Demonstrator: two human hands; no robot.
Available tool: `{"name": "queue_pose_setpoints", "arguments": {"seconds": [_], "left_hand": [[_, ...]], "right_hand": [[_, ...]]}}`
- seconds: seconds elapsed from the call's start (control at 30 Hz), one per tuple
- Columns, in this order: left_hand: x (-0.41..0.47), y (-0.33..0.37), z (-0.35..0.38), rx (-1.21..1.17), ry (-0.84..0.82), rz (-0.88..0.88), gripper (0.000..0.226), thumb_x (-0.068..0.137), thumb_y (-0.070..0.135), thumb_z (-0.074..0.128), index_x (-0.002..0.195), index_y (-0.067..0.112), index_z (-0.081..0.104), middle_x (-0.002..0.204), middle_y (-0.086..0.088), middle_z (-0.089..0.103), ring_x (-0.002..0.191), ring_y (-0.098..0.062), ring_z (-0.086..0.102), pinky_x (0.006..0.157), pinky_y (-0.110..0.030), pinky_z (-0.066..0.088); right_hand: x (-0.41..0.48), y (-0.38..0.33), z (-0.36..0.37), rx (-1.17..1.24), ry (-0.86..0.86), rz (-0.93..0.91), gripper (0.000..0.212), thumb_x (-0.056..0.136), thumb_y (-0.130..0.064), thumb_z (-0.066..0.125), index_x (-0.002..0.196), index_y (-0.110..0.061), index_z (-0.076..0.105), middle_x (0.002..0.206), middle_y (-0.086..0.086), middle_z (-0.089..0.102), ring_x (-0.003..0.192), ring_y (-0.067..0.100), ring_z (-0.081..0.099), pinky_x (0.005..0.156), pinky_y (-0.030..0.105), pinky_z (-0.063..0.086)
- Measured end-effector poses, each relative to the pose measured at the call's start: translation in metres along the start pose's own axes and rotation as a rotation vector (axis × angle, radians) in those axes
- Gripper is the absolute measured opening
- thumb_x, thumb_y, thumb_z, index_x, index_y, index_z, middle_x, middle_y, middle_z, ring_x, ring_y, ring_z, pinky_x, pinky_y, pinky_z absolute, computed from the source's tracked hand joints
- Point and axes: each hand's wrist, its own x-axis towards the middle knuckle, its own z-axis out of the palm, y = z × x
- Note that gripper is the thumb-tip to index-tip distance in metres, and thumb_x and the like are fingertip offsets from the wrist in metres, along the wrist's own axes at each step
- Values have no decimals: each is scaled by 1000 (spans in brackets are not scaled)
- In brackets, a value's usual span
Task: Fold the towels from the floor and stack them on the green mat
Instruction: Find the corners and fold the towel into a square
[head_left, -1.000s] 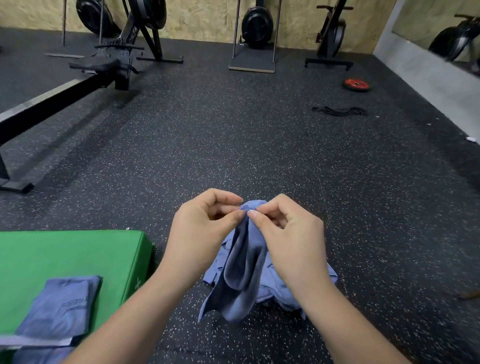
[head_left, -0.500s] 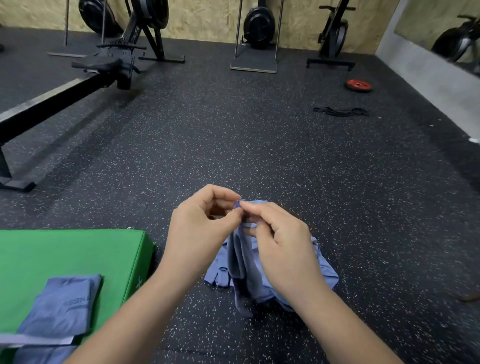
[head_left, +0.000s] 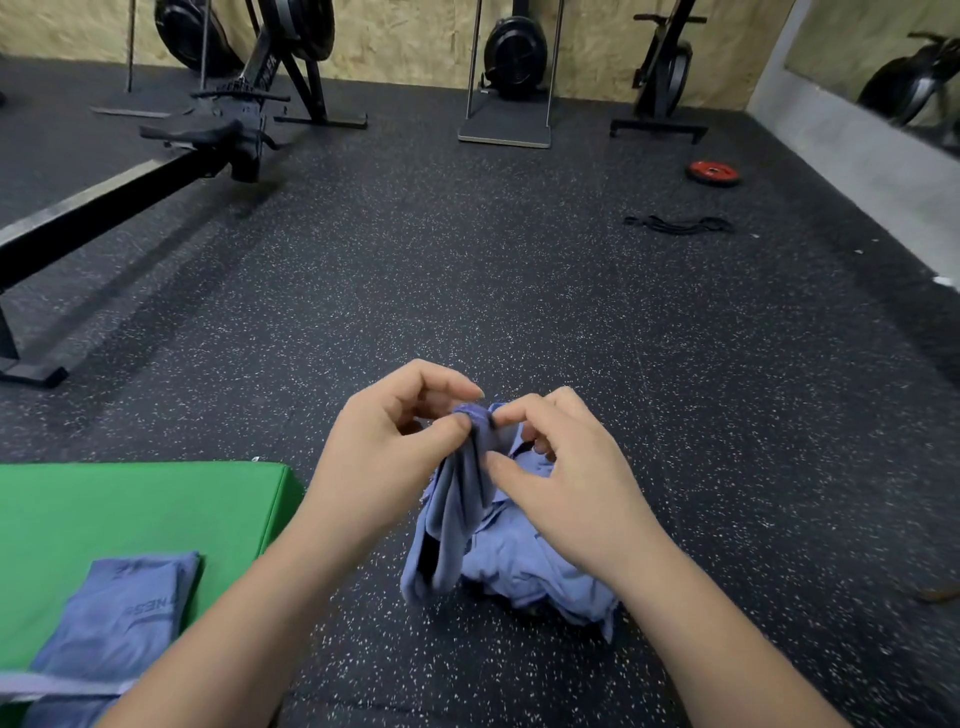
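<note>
My left hand (head_left: 384, 447) and right hand (head_left: 566, 483) pinch the towel (head_left: 457, 499) by its bunched top, just over the floor (head_left: 519, 291). Its heap hides behind my right wrist (one or several, unclear). The folded towel (head_left: 124, 613) on the mat (head_left: 130, 509) is cut off below.

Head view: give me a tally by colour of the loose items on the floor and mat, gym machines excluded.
Blue: 3 (held towel, crumpled heap on the floor, folded stack on the mat; towels per pile unclear)
Green: 1 (mat)
Red: 1 (weight plate)
Black: 1 (band)
Total: 6
</note>
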Motion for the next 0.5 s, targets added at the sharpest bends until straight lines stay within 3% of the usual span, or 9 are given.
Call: {"name": "queue_pose_setpoints", "arguments": {"seconds": [0.13,0.33,0.4,0.5], "left_hand": [[1,2,-6,-34,-28,11,34,94,-8,65,100,24,78,98,-3,78,89,-14,66,84,-35,49],[4,1,-15,-42,-6,20,22,91,10,67,102,25,78,93,-3,73,89,-17,59,84,-38,43],[6,-1,-17,-31,23,27,20,92,11,67,100,26,78,94,-7,74,87,-18,59,82,-38,44],[9,-5,-21,53,74,58,26,98,-2,68,96,23,75,89,-2,74,80,-13,60,73,-28,45]], "right_hand": [[2,7,-3,-152,-59,14,13,89,-43,78,96,-37,69,105,-19,45,108,-2,41,97,27,36],[6,21,-6,-408,-127,98,22,89,-50,74,91,-33,61,105,-15,41,104,12,36,102,38,36],[8,21,-13,-350,-68,119,21,90,-47,75,88,-30,62,106,-15,44,102,11,40,98,35,39],[10,16,-28,-111,165,16,21,91,-34,79,80,-25,65,94,-11,61,88,13,60,85,36,48]]}}
